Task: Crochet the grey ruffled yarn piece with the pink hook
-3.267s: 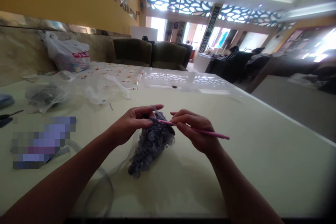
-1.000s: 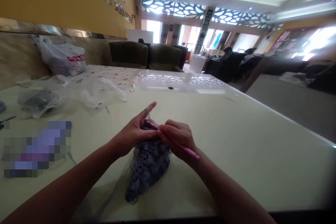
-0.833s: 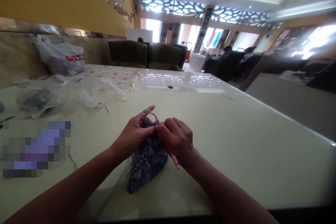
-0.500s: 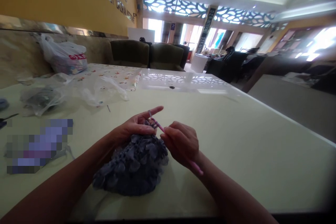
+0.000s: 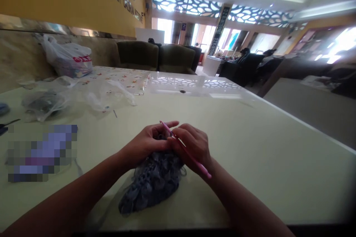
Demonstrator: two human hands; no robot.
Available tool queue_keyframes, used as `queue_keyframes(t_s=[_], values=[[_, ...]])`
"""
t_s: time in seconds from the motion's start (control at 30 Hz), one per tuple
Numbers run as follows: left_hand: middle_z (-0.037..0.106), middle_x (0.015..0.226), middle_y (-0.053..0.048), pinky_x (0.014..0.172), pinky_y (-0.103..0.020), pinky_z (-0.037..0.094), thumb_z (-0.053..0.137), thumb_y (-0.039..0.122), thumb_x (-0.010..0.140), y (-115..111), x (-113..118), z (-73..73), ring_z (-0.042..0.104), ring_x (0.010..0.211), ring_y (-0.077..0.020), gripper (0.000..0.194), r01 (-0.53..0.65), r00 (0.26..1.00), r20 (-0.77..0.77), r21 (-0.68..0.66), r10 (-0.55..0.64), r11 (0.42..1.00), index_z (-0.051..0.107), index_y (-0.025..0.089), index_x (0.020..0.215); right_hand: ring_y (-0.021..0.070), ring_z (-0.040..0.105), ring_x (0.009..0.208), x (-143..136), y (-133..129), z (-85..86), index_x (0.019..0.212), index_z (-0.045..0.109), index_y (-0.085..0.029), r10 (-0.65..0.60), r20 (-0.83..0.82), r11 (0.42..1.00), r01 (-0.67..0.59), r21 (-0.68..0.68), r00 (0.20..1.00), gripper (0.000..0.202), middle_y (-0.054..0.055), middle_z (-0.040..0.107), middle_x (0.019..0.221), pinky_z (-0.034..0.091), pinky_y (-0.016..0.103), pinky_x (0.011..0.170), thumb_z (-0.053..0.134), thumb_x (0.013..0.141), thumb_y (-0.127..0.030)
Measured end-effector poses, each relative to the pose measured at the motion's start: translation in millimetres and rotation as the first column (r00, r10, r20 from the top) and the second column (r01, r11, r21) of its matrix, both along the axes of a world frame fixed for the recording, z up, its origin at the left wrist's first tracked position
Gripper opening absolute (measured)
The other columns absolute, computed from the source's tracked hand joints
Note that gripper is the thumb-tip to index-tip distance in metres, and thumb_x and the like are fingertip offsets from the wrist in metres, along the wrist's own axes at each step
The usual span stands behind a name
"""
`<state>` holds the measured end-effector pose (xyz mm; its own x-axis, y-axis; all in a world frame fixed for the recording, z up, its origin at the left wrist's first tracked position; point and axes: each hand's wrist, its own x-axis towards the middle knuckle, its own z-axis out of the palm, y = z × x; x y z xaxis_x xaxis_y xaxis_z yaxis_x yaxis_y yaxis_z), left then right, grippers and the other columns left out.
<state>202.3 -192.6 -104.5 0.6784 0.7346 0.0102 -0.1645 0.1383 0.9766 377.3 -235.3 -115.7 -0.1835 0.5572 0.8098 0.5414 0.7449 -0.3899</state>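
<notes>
Blue-grey crocheted work (image 5: 154,181) with petal-like ruffles hangs below my hands, low over the pale table. My left hand (image 5: 151,141) pinches its top edge between thumb and fingers, with the index finger stretched out to the right. In my right hand (image 5: 193,142) is a pink crochet hook (image 5: 194,160), held like a pen. Its tip points up and left, above my left thumb, and its rear end passes under my right palm towards the wrist. Both hands meet at the work's top edge. The yarn there is too small to trace.
On the left lie a pixelated bluish item (image 5: 46,153), dark scissors (image 5: 8,126) and clear plastic bags (image 5: 46,103). A filled white bag (image 5: 68,59) stands by the wall. Chairs (image 5: 137,55) line the far edge; people sit further back.
The hands have come together, and the hook's tip has swung up and left over my left hand. The crocheted work has shifted right and hangs narrower.
</notes>
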Motion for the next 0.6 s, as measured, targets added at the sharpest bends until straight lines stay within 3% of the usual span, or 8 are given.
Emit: queue_keyframes(t_s=[0.1,0.2,0.3,0.4,0.6], values=[[0.070,0.122,-0.009,0.104,-0.040,0.040,0.073,0.036,0.082,2,0,-3.9,0.058,0.120,-0.0300,0.038,0.031,0.997,0.064,0.012,-0.032,0.999,0.072,0.020,0.117,0.0144,0.066,0.078,-3,-2,1.5,0.089,0.063,-0.020,-0.031,-0.049,0.998,0.034,0.059,0.998,0.008,0.005,0.070,0.089,0.051,0.026,0.068,0.058,0.091,-0.014],[0.073,0.116,-0.011,0.103,-0.041,0.040,0.056,0.049,0.092,11,-5,-6.1,0.059,0.118,-0.0299,0.042,0.035,0.997,0.067,-0.038,-0.032,0.999,0.075,0.016,0.111,0.0134,0.066,0.075,-2,-4,2.9,0.092,0.063,-0.021,0.030,-0.141,0.999,-0.025,0.035,0.990,0.010,0.003,0.070,0.087,0.052,0.025,0.065,0.057,0.092,-0.013],[0.074,0.110,-0.009,0.099,-0.039,0.042,0.065,0.038,0.088,18,-8,-6.1,0.063,0.111,-0.0270,0.038,0.076,0.997,0.016,-0.045,-0.075,0.996,0.070,0.020,0.121,0.0134,0.064,0.073,-2,-6,3.0,0.093,0.064,-0.021,0.042,-0.123,0.999,-0.039,0.032,0.992,0.010,0.003,0.068,0.085,0.052,0.026,0.065,0.057,0.092,-0.014],[0.074,0.093,-0.003,0.089,-0.032,0.045,0.073,0.024,0.082,19,-10,-2.9,0.066,0.092,-0.0187,0.053,0.059,0.996,0.065,-0.101,-0.053,0.993,0.060,0.026,0.134,0.0126,0.063,0.073,1,-4,3.6,0.091,0.066,-0.020,0.086,-0.130,0.995,-0.091,-0.029,0.988,0.010,0.002,0.066,0.085,0.051,0.025,0.066,0.059,0.091,-0.013],[0.069,0.094,-0.002,0.083,-0.030,0.045,0.077,0.015,0.075,22,-22,6.3,0.062,0.090,-0.0168,0.073,0.122,0.992,0.050,-0.052,-0.120,0.991,0.051,0.029,0.142,0.0144,0.062,0.075,15,3,9.3,0.092,0.069,-0.020,0.283,-0.252,0.915,-0.339,-0.219,0.926,0.011,0.003,0.066,0.084,0.050,0.028,0.068,0.058,0.094,-0.019]])
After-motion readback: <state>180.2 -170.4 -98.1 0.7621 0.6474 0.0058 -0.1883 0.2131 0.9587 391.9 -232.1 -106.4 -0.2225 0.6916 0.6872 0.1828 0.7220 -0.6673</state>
